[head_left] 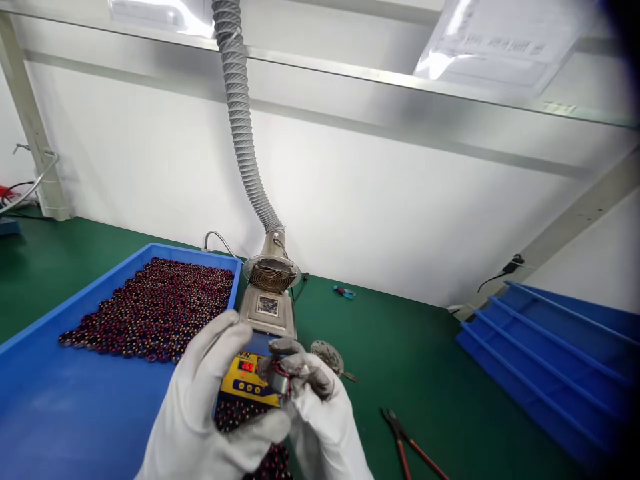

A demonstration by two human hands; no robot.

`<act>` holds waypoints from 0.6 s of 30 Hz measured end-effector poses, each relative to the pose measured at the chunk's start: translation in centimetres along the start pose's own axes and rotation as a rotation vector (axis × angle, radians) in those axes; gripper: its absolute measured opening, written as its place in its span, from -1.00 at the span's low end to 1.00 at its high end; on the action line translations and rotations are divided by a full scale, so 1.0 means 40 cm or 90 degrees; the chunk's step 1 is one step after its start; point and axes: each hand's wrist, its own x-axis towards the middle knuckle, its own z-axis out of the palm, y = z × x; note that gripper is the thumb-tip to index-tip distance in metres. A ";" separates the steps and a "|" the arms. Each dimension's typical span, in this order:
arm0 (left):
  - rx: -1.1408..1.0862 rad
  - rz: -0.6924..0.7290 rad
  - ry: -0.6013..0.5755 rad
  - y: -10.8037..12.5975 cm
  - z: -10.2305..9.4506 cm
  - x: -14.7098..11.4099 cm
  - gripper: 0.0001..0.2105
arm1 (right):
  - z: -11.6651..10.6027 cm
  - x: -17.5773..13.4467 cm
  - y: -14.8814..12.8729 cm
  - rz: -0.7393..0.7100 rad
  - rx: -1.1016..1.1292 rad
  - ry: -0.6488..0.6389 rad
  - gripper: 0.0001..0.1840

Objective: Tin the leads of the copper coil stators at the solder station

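A small, round component with a shiny metal side and dark red edges [280, 383] sits in the fingertips of the white-gloved right hand [325, 407], in front of a yellow control panel with glowing red digits [250, 377]. The knitted-looking glove is smudged dark grey at the fingertips. Behind the panel stands a squarish, dull metal heating unit [270, 312], beneath a ribbed, flexible grey hose [243, 127] ending in a flared metal hood [273, 263]. The smooth blue plastic tray [85, 413] carries a dense, beady layer of small dark ring-shaped parts [165, 310], flecked red and gold, on the matte green worktop [400, 360].

The right fingers are bent and pinched around the component; the white-gloved left hand [205, 407] is raised beside it, fingers curved and thumb spread well apart, gripping nothing.
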 end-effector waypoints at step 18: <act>0.022 0.154 -0.062 0.001 -0.028 0.021 -0.91 | 0.046 -0.041 0.003 -0.159 -0.057 0.151 -0.86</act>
